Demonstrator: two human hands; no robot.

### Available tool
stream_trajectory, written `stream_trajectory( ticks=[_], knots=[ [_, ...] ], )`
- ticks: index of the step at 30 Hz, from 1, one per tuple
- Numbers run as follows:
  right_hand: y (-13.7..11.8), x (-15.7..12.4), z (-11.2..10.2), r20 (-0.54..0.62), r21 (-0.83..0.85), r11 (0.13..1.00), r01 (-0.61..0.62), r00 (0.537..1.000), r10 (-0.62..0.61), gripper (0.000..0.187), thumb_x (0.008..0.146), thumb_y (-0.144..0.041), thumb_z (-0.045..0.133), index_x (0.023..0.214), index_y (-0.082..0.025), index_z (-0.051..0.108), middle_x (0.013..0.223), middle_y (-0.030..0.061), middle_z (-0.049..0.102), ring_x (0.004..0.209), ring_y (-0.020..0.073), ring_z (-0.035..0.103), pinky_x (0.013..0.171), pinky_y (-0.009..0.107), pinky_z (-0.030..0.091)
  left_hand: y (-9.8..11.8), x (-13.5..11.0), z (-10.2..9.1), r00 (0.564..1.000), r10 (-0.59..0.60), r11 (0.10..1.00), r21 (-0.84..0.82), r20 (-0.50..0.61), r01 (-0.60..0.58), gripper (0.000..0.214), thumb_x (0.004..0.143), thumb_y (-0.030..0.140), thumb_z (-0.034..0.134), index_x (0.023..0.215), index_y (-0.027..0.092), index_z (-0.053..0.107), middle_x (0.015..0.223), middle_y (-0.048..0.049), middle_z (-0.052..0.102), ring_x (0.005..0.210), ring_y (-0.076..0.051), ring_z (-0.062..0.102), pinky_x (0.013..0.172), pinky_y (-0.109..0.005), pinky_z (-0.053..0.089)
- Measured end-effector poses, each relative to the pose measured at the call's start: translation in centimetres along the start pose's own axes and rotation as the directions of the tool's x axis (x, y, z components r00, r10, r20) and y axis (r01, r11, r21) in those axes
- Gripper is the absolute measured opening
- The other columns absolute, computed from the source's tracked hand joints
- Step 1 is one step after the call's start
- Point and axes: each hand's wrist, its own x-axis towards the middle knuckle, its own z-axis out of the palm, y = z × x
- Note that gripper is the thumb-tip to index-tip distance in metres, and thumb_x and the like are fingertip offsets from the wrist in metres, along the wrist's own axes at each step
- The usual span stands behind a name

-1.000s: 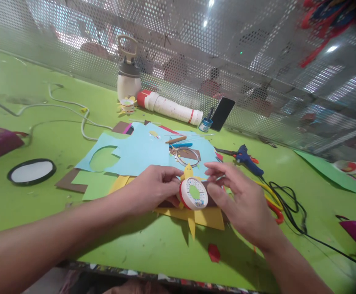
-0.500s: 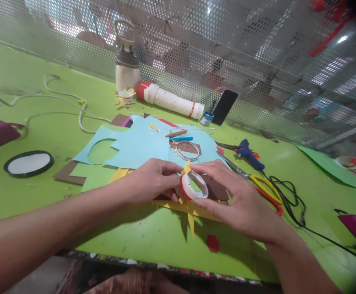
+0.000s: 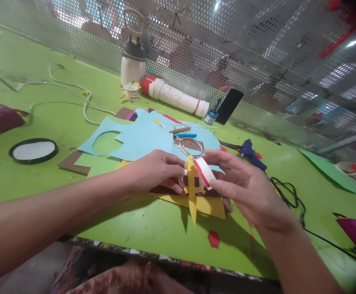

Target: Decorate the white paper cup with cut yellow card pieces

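Both of my hands hold a small white ring with a red rim (image 3: pixel 204 172) a little above the green table (image 3: pixel 153 232). My left hand (image 3: pixel 156 171) pinches its left side, where yellow paper strips (image 3: pixel 191 192) hang from it. My right hand (image 3: pixel 242 188) cups the right side, fingers curled round the rim. The ring is tilted on edge. Under it lie a yellow sheet (image 3: pixel 208 206) and a brown piece of paper.
Light blue paper (image 3: pixel 137 141) with a round cut-out, wire rings, a blue glue gun (image 3: pixel 251 153), black cable (image 3: pixel 291 198), white cups stacked on their side (image 3: pixel 174 97), a bottle (image 3: pixel 133 61), a phone (image 3: pixel 229 105), a black-rimmed disc (image 3: pixel 33 150) and a red scrap (image 3: pixel 213 239) lie around. Perforated metal screen behind.
The ring was turned from lying nearly flat to standing on edge and was lifted slightly. My right hand closed onto its right side. The yellow strips now hang down in front.
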Motion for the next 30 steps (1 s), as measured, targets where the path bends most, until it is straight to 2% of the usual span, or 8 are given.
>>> stream_trajectory(
  ticks=[7,16,21,24,30],
  knots=[
    [0.7,0.4,0.8,0.035,0.022,1.000,0.003,0.999,-0.003,0.037,0.079,-0.029,0.068,0.114,-0.028,0.059,0.119,0.0056,0.063,0.092,0.0217,0.067,0.078,0.039,0.058,-0.1,0.0,-0.2,1.000,0.023,0.998,-0.061,0.020,-0.022,0.014,0.071,0.018,0.066,0.083,0.013,0.073,0.072,-0.0050,0.069,0.063,-0.012,0.063,0.070,-0.025,0.054],
    [1.0,0.6,0.6,0.018,0.029,1.000,0.001,1.000,-0.001,0.036,0.077,-0.023,0.071,0.111,-0.029,0.062,0.116,0.0040,0.065,0.099,0.0215,0.065,0.077,0.034,0.058,0.2,-0.3,-0.3,1.000,0.016,0.997,-0.071,-0.021,-0.018,0.013,0.072,0.019,0.066,0.079,0.011,0.072,0.072,-0.0059,0.070,0.061,-0.012,0.064,0.071,-0.027,0.054],
    [0.7,0.5,0.7,0.083,0.040,0.999,-0.001,0.997,-0.002,0.038,0.077,-0.021,0.072,0.113,-0.029,0.061,0.114,0.0032,0.065,0.097,0.0193,0.065,0.080,0.031,0.057,0.3,-0.2,-0.4,1.000,-0.009,0.998,-0.062,-0.025,0.007,0.013,0.071,0.017,0.066,0.081,0.011,0.070,0.073,-0.0061,0.070,0.061,-0.012,0.065,0.067,-0.024,0.054],
    [0.7,0.4,0.8,0.086,-0.035,0.999,0.018,0.996,-0.015,0.040,0.078,-0.022,0.072,0.116,-0.029,0.061,0.118,0.0039,0.062,0.100,0.0193,0.064,0.087,0.033,0.054,0.3,-0.3,-0.3,0.999,-0.014,1.000,-0.011,-0.036,0.014,0.014,0.073,0.017,0.064,0.084,0.011,0.070,0.074,-0.0063,0.071,0.058,-0.010,0.064,0.066,-0.022,0.054],
    [1.1,0.4,0.9,0.085,-0.258,0.956,0.137,0.989,-0.119,0.039,0.080,-0.023,0.070,0.117,-0.029,0.061,0.124,0.0038,0.055,0.109,0.0221,0.059,0.097,0.038,0.050,0.4,-0.3,-0.1,0.997,-0.052,0.996,0.063,-0.062,0.056,0.020,0.075,0.017,0.061,0.092,0.011,0.070,0.074,-0.0066,0.072,0.055,-0.010,0.063,0.062,-0.022,0.053]
  ],
)
